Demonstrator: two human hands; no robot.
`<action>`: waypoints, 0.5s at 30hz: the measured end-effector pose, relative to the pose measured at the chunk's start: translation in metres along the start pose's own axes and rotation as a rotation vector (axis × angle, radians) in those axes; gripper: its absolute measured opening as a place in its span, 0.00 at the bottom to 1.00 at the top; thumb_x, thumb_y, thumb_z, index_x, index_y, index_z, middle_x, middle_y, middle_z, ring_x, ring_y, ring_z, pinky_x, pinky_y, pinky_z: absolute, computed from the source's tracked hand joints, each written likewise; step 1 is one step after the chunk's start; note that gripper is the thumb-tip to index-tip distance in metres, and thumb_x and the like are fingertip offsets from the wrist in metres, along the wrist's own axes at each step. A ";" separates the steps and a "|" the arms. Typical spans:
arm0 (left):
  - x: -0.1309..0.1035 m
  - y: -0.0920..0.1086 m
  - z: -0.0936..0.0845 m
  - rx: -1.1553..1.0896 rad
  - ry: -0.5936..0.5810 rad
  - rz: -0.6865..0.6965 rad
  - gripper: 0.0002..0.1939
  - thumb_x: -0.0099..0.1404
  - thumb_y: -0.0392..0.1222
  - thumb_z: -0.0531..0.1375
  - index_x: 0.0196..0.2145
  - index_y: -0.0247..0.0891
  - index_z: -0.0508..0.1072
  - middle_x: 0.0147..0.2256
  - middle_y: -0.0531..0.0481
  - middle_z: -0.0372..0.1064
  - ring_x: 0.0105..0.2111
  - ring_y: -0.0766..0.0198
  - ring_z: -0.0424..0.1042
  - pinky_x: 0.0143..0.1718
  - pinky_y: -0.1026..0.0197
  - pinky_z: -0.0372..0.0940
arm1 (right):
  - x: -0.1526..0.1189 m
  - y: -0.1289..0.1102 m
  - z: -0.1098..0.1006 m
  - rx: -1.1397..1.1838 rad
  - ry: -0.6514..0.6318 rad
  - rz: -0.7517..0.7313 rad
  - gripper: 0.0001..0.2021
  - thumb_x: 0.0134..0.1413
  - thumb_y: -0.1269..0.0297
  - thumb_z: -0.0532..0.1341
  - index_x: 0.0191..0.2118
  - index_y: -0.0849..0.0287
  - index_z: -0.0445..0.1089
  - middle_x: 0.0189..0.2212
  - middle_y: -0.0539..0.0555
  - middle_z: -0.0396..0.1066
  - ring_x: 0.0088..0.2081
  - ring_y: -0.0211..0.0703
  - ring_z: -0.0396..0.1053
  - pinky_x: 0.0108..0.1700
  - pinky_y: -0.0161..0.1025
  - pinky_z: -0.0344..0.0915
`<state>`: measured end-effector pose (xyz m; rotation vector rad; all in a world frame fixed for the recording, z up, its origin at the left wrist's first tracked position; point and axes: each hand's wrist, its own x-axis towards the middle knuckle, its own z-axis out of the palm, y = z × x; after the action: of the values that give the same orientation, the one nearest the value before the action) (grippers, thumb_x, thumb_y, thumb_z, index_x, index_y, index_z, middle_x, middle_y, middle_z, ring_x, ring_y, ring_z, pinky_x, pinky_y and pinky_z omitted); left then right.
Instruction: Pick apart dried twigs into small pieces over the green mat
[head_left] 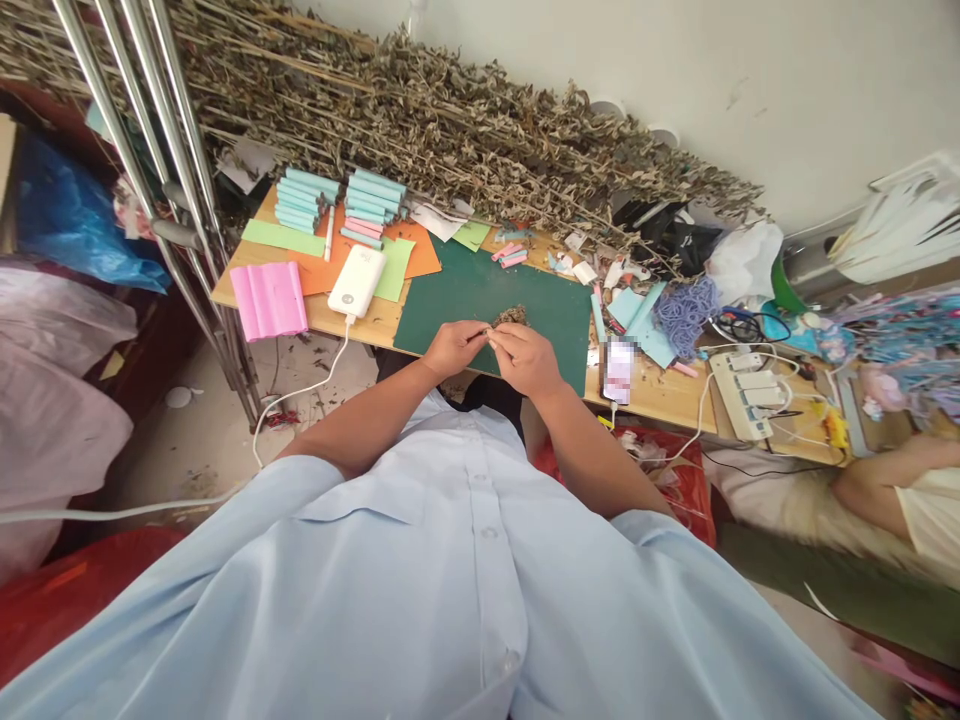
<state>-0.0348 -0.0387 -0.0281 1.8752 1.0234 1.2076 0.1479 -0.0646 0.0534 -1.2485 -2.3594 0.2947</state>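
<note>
Over the front edge of the dark green mat [435,300], my left hand [455,347] and my right hand [526,357] meet at the fingertips. Both are closed in a pinch on something small, too tiny to make out. A little heap of dried plant bits [512,316] lies on the mat just behind my right hand. Short pink rolls [511,255] rest at the mat's back edge.
Blue-green paper rolls [375,195], a white power bank [358,282] and pink paper [268,300] are at left. A phone [619,370], purple yarn [688,315] and a power strip [742,393] are at right. Dried stalks [450,120] line the back; another person's arm [892,485] shows at right.
</note>
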 end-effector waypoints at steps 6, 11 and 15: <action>-0.001 -0.004 0.003 0.015 0.015 0.004 0.13 0.74 0.45 0.58 0.44 0.37 0.81 0.40 0.45 0.80 0.39 0.62 0.77 0.44 0.61 0.68 | 0.006 -0.003 -0.005 -0.091 -0.044 0.009 0.15 0.72 0.60 0.53 0.48 0.51 0.78 0.47 0.56 0.78 0.49 0.49 0.74 0.50 0.44 0.70; -0.002 -0.004 0.002 -0.001 0.010 0.002 0.14 0.74 0.44 0.58 0.46 0.37 0.81 0.41 0.45 0.81 0.40 0.61 0.78 0.45 0.61 0.69 | 0.014 -0.004 -0.008 -0.125 -0.095 0.021 0.13 0.71 0.57 0.56 0.44 0.52 0.78 0.44 0.56 0.77 0.45 0.49 0.73 0.42 0.42 0.67; -0.002 -0.008 0.003 0.006 0.011 0.006 0.15 0.74 0.46 0.58 0.47 0.37 0.81 0.42 0.44 0.81 0.41 0.60 0.79 0.44 0.61 0.69 | 0.019 -0.004 -0.010 -0.132 -0.121 0.037 0.12 0.70 0.55 0.58 0.44 0.52 0.78 0.44 0.56 0.77 0.43 0.49 0.72 0.39 0.41 0.66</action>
<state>-0.0349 -0.0374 -0.0364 1.8797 1.0288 1.2213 0.1401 -0.0514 0.0691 -1.3713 -2.4955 0.2351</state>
